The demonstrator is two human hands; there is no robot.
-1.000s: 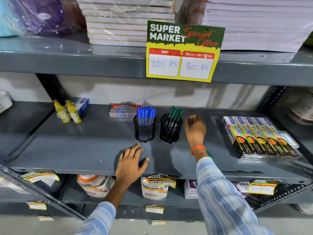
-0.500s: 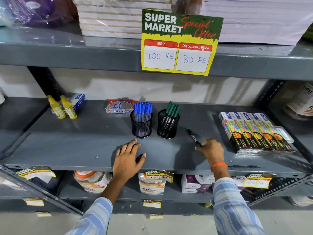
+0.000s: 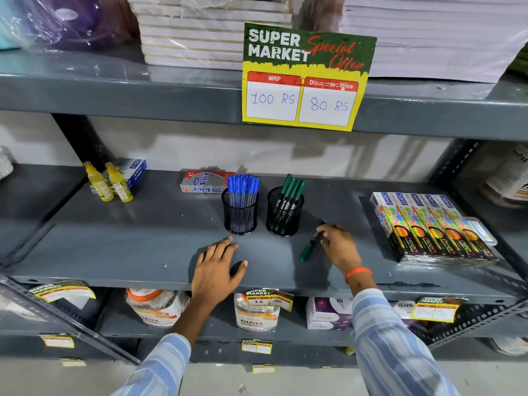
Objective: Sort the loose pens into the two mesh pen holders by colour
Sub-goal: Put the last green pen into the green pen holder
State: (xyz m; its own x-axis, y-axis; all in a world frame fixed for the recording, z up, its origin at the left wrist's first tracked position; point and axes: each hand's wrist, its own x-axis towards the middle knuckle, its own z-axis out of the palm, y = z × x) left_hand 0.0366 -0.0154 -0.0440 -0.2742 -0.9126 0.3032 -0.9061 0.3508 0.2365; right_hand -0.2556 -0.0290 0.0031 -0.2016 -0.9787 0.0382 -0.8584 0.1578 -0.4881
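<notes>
Head view is showing one green pen (image 3: 310, 244) lying loose on the grey shelf (image 3: 114, 247), slanting toward the right holder (image 3: 284, 212) of green pens. Right hand (image 3: 338, 245) is pinching its upper barrel — nearer than the flat, released left hand (image 3: 215, 271). Sign (image 3: 305, 77) is reading "SUPER MARKET, 100 RS, 80 RS"; blue pens are filling the left holder (image 3: 240, 214).

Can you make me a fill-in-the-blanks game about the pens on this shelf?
1. The pens in the left holder are ____.
2. The right hand is touching a loose pen with a ____ cap.
3. The left hand lies flat on the ____, holding nothing.
4. The sign gives a discounted price of ____ RS.

Missing words: blue; green; shelf; 80
</notes>
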